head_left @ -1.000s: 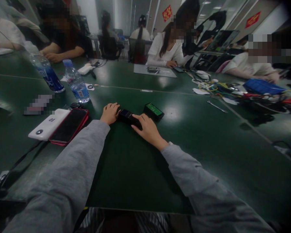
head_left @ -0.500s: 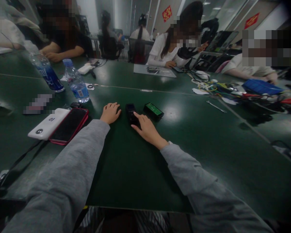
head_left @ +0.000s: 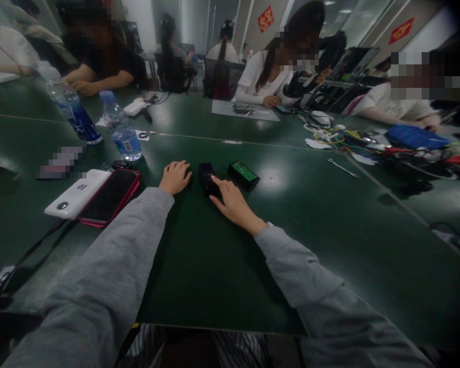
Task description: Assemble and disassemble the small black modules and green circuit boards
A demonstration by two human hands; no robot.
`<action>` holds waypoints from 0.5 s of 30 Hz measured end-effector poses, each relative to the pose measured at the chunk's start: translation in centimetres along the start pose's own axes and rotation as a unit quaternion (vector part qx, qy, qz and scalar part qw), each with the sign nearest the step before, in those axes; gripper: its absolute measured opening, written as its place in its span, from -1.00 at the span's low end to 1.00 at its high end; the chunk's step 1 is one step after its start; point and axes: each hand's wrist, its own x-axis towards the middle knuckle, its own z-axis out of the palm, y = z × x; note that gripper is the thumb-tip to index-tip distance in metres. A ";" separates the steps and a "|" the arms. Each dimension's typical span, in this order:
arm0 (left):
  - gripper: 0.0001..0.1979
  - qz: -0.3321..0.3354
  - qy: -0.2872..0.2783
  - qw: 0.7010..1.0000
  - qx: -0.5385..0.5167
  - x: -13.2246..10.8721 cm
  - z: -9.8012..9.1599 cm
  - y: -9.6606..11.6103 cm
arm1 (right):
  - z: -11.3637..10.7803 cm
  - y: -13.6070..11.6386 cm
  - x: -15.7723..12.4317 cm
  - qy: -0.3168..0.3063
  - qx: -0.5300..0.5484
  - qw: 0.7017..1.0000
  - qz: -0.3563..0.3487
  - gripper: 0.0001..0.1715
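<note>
A small black handheld device with a screen and buttons (head_left: 206, 173) lies on the dark green table (head_left: 214, 286). The index finger of my right hand (head_left: 232, 199) rests on its button area, and the thumb is held apart below. My left hand (head_left: 175, 177) lies palm down on the table to the left of the device, fingers spread, holding nothing. Just right of the device sits a black box-like piece with a green circuit-board face (head_left: 244, 173); neither hand touches it.
On the left are a red-cased phone (head_left: 110, 197), a white power bank (head_left: 76, 194) and two bottles, one clear (head_left: 122, 135) and one blue-labelled (head_left: 76, 120). A wrench (head_left: 342, 167) and tangled cables (head_left: 337, 137) lie to the right. Several people sit across the table.
My hands, the handheld device and the circuit-board piece keep their places. The view has shifted very slightly, and a person across the table has leaned a little.
</note>
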 end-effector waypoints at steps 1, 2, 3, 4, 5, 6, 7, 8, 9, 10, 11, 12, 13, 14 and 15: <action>-0.50 0.001 0.001 1.000 -0.001 0.0 0.0 0.0 | 0.0 0.0 0.0 0.000 0.001 1.000 0.000 -0.31; -0.50 0.002 0.002 1.000 -0.001 0.0 0.0 0.0 | 0.0 0.0 0.0 0.001 0.002 1.000 0.000 -0.31; -0.50 0.001 0.002 1.000 -0.001 0.0 0.0 0.0 | 0.0 0.0 0.0 0.000 0.003 1.000 0.000 -0.31; -0.50 0.000 0.002 1.000 -0.002 0.0 0.0 0.0 | 0.0 0.0 0.0 0.000 0.002 1.000 0.000 -0.31; -0.50 -0.001 0.002 1.000 -0.002 -0.1 -0.1 0.1 | 0.0 0.0 0.0 0.000 0.001 1.000 0.000 -0.31; -0.50 -0.002 0.001 1.000 -0.002 -0.1 -0.1 0.1 | -0.1 0.0 0.0 -0.001 0.000 1.000 0.000 -0.31; -0.50 -0.004 0.000 1.000 -0.002 -0.1 -0.2 0.1 | -0.1 0.0 0.0 -0.001 -0.001 1.000 -0.001 -0.31; -0.50 -0.006 -0.002 1.000 -0.002 -0.1 -0.2 0.2 | -0.1 0.0 0.0 -0.001 -0.002 1.000 0.000 -0.31; -0.50 -0.006 -0.002 1.000 -0.002 -0.1 -0.2 0.2 | -0.1 0.0 0.0 -0.002 -0.004 1.000 0.000 -0.31; -0.50 -0.006 -0.002 1.000 -0.001 -0.1 -0.2 0.2 | -0.1 0.0 0.0 -0.001 -0.006 1.000 0.000 -0.31; -0.50 -0.005 -0.002 1.000 0.000 -0.1 -0.2 0.2 | 0.0 0.0 0.0 -0.001 -0.007 1.000 0.000 -0.31; -0.50 -0.004 -0.001 1.000 0.001 -0.1 -0.1 0.2 | 0.0 0.0 0.0 0.000 -0.008 1.000 0.000 -0.31; -0.50 -0.001 0.001 1.000 0.002 -0.1 -0.1 0.1 | 0.0 0.0 0.0 0.000 -0.009 1.000 0.000 -0.31; -0.50 0.001 0.003 1.000 0.003 -0.1 0.0 0.1 | 0.1 0.0 0.0 0.001 -0.010 1.000 0.000 -0.31; -0.51 0.002 0.005 1.000 0.005 -0.1 0.0 0.1 | 0.1 0.0 0.0 0.002 -0.010 1.000 -0.001 -0.31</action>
